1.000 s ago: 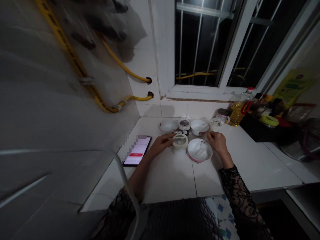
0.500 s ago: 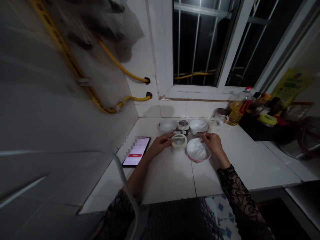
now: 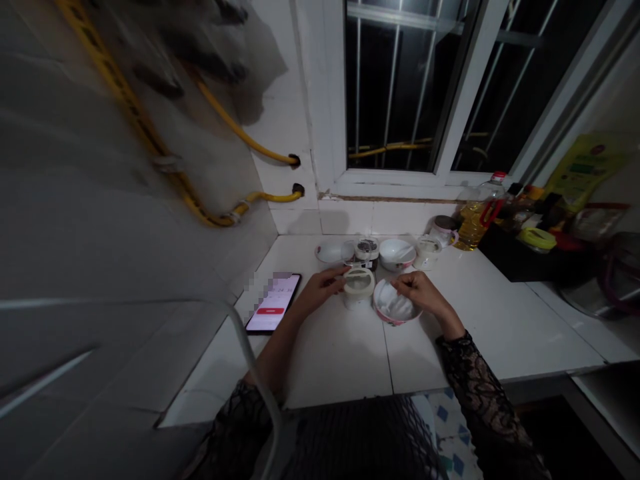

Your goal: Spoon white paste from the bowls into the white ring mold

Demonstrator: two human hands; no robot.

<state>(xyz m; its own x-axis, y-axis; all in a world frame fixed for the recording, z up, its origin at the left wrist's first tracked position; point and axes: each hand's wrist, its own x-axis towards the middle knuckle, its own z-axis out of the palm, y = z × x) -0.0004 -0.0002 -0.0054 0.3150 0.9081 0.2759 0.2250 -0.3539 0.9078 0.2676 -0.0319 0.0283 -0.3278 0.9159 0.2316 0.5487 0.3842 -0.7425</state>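
My left hand (image 3: 319, 289) rests on the white counter (image 3: 340, 353) with its fingers curled against the side of a small white cup (image 3: 358, 287). My right hand (image 3: 416, 289) hovers over a white bowl with a pink rim (image 3: 386, 311) that holds white powder; its fingers are pinched together on something thin that I cannot make out. The bowl stands just right of the cup.
Behind them stand a shallow white bowl (image 3: 331, 252), a dark jar (image 3: 367, 251), another white bowl (image 3: 397, 254) and a small cup (image 3: 429, 251). A lit phone (image 3: 275, 302) lies to the left. An oil bottle (image 3: 479, 220) and a black tray (image 3: 520, 257) of items sit at the right.
My right hand has moved left from the bowl's far right edge to over its middle. The left hand has stayed on the cup.
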